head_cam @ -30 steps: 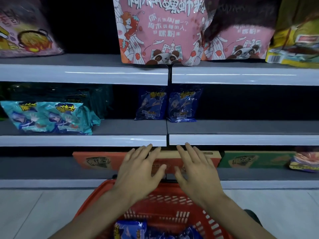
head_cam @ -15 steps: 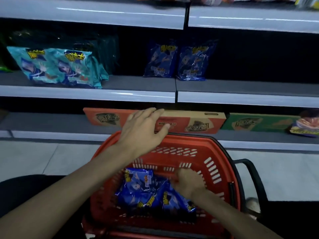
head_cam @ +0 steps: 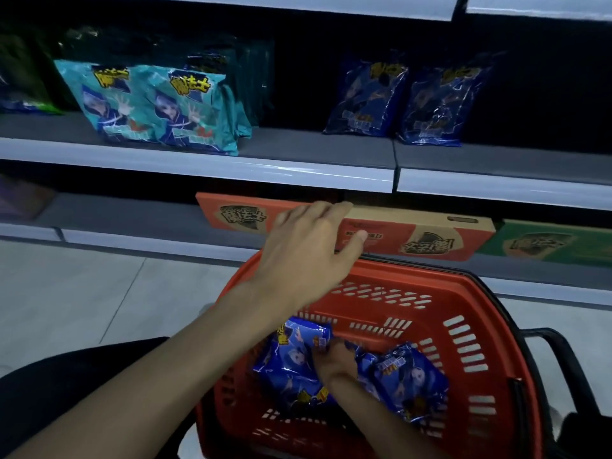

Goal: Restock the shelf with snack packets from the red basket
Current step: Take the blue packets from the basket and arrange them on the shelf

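Observation:
A red basket (head_cam: 463, 293) stands on the floor in front of the shelving, with blue snack packets inside. My right hand (head_cam: 334, 361) is down in the basket, its fingers gripping the top edge of the left blue packet (head_cam: 288, 362); a second blue packet (head_cam: 407, 376) lies just right of it. My left hand (head_cam: 309, 248) hovers flat, fingers straight, over the basket's far rim. Two matching blue packets (head_cam: 400, 101) stand on the middle shelf (head_cam: 298, 170).
Teal packets (head_cam: 155, 107) stand at the left of the middle shelf, with bare shelf between them and the blue ones. An orange carton (head_cam: 414, 233) and a green carton (head_cam: 549, 241) lie on the bottom shelf behind the basket. The basket's black handle (head_cam: 563, 356) hangs right.
The view has tilted down and left from the shelves to the basket. My right hand dropped into the basket and took hold of a blue packet; my left hand stayed above the rim.

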